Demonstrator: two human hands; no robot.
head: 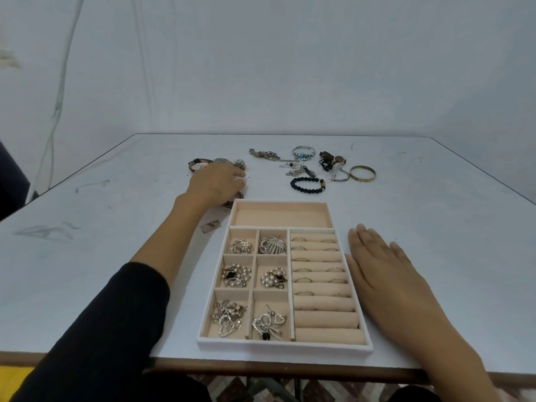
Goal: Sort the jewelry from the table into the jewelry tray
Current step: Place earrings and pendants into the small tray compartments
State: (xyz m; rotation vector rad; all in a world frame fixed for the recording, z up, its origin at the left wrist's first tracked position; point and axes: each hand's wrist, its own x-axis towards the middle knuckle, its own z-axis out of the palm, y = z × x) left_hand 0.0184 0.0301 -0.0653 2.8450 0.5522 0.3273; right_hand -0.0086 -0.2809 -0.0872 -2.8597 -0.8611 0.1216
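At the far left a dark shape [11, 181] cuts into view, and a strip of yellow [14, 381] shows below the table's near edge. The table [116, 256] has a pale grey-blue top, scuffed with dark smears on its left half, and a brown front edge. Behind it a creased white sheet [290, 68] closes off the room.

The left hand [216, 184], its black sleeve [116, 329] ending partway up the forearm, lies palm down on a small heap of jewelry [203, 163] just beyond the tray's far left corner. A round dial and a brown strap show among the pieces. The fingers curl down over the heap, and I cannot tell whether they hold a piece. A small scrap [211, 226] lies flat between the forearm and the tray.

The jewelry tray [284, 346] sits in the middle of the table at its near edge. It has a long beige compartment across the far end, six small compartments on the left filled with brooches and pearl pieces, and ring rolls on the right carrying several rings.

Beyond the tray, loose on the table, lie a silver chain [265, 155], a beaded bangle [303, 152], a black bead bracelet [307, 182], a dark watch [330, 161] and a gold bangle [362, 173].

The right hand [385, 274] rests flat on the table just beside the tray's right wall. Its fingers are straight and together, and it holds nothing.
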